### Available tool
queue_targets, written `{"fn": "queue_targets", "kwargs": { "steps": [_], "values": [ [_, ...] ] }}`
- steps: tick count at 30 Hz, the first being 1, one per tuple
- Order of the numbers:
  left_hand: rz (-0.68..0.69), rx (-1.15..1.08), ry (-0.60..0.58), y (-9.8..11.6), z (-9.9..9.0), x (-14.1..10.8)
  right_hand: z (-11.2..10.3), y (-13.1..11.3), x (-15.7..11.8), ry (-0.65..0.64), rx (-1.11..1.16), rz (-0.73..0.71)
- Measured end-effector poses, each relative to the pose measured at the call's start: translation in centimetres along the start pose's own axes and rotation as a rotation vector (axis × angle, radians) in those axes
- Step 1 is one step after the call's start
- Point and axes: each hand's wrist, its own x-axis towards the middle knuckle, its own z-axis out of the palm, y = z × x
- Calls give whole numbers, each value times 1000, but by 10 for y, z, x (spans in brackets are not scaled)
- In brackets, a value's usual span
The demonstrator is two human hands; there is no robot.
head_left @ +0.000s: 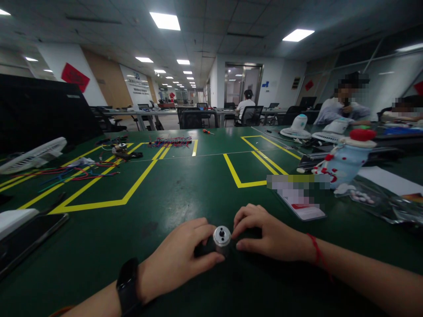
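Note:
A small silver cylinder that looks like a small electric motor (221,237) stands upright on the green table, its round end face with a dark centre and small holes turned up. My left hand (180,251) holds it from the left, with the thumb on the near side and the index finger on the far side. Just to its right is my right hand (269,233), fingers curved and thumb apart from the index finger, with nothing between them. The right index fingertip is at the cylinder's edge; whether it touches I cannot tell.
Yellow tape (95,205) marks the green table (185,189). Loose wires (82,171) lie left, near a phone (33,237). At right are a card-like packet (302,204), a blue cup (348,160) and white fans (295,128). An orange screwdriver (207,131) lies far back. Other people sit beyond.

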Motion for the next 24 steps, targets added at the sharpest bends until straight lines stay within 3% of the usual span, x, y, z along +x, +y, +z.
{"fn": "queue_targets", "kwargs": {
  "steps": [5,9,15,21,24],
  "values": [
    [10,-22,-6,2,-3,0,-13,19,6,283,155,143],
    [1,-35,-7,3,-3,-1,-18,43,10,372,202,315],
    [7,-29,-2,2,-3,-1,-16,41,10,256,124,301],
    [-3,-10,-4,1,-2,-1,-6,9,3,-33,-71,-50],
    [-1,-3,2,1,0,-1,2,-3,3,-53,-28,-91]
  ]
}}
